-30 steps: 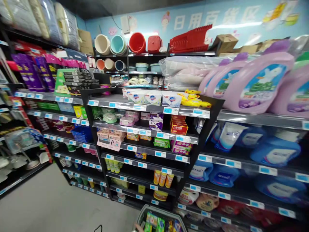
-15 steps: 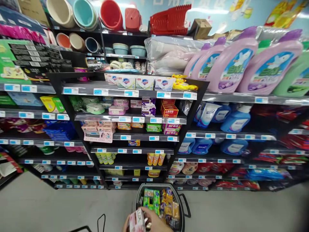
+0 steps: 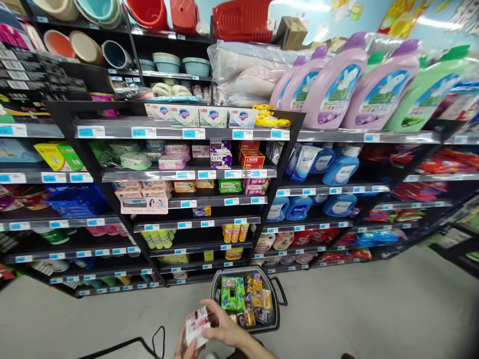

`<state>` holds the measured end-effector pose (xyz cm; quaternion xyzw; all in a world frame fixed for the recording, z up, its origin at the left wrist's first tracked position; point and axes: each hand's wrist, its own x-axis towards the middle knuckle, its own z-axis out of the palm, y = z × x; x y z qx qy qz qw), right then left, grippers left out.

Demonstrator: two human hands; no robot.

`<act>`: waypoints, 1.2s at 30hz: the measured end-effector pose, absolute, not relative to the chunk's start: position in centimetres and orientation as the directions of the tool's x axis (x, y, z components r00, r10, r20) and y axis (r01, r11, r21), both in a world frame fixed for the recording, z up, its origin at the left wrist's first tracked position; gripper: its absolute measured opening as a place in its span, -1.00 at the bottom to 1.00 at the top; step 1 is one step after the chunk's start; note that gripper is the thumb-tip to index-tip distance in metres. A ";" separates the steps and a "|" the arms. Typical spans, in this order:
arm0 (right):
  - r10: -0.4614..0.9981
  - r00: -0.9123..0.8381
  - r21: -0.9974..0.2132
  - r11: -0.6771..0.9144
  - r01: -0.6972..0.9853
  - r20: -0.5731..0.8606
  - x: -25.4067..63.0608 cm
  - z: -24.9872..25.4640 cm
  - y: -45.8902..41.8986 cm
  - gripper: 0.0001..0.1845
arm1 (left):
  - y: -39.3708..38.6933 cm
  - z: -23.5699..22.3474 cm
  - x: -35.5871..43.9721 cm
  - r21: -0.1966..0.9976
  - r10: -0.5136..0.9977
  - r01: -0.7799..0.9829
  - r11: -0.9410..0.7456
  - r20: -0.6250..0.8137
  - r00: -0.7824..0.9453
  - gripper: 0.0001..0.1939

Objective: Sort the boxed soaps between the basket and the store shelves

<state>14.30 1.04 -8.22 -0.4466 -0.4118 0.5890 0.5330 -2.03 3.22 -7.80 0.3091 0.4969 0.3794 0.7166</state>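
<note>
A pink and white LUX soap box (image 3: 197,326) is held low in front of me, tilted, between both hands. My left hand (image 3: 183,345) grips its lower left side, with the fingers partly cut off by the frame's bottom. My right hand (image 3: 220,324) closes on the box from the right, its thumb on the front. Just beyond the hands a dark basket (image 3: 277,319) stands on the floor, holding green packs (image 3: 232,294) and yellow-purple packs (image 3: 258,294). My right forearm crosses over its near edge.
Shelving fills the view ahead. Purple LUX boxes (image 3: 220,153), a red soap box (image 3: 251,159) and Safeguard boxes (image 3: 213,117) sit on the middle shelves. Large pink detergent bottles (image 3: 339,85) stand upper right. A black bar (image 3: 112,346) reaches in at lower left.
The view has shifted right, and more floor shows. The soap box has come further into view and turned in my hands, now lying left of the basket.
</note>
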 end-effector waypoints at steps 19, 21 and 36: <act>0.927 0.350 -0.884 0.051 -0.465 -0.131 12.3 -8.1 -4.3 0.08 | 1.4 -5.8 0.0 0.900 0.857 -0.158 0.406 -0.314 0.409 0.04; 0.920 0.337 -0.826 0.025 -0.564 -0.202 12.4 -7.5 -3.9 -0.01 | 1.6 -5.7 0.0 0.922 0.875 -0.168 0.350 -0.258 0.410 -0.02; 0.948 -0.055 -0.020 -0.064 -0.998 -0.314 15.1 1.1 -3.5 -0.36 | 2.3 -3.2 -1.3 0.908 0.812 -0.137 0.396 -0.277 0.513 -0.38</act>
